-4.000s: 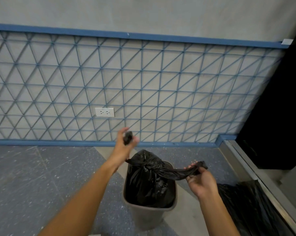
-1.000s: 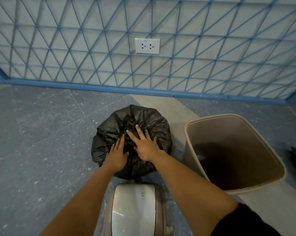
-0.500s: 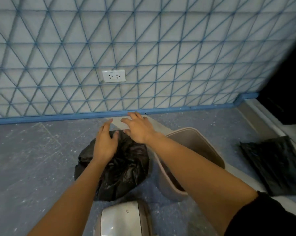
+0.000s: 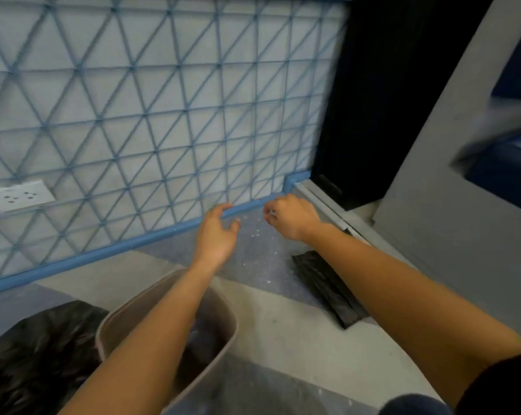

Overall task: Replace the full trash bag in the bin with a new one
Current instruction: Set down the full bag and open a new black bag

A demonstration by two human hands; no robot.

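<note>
Full bag (image 4: 40, 354) on floor left of bin (image 4: 223, 322); bin unlined. New bag (image 4: 328, 289) folded flat on floor, right of bin, under right forearm. Judged light, limp, slippery: pinch near edge. Left hand (image 4: 215, 235) open, empty. Right hand (image 4: 292, 217) half-curled, empty.

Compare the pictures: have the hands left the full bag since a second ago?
Yes. Both hands, left and right, are off the full bag and now hover past the bin, toward the folded bag.
</note>
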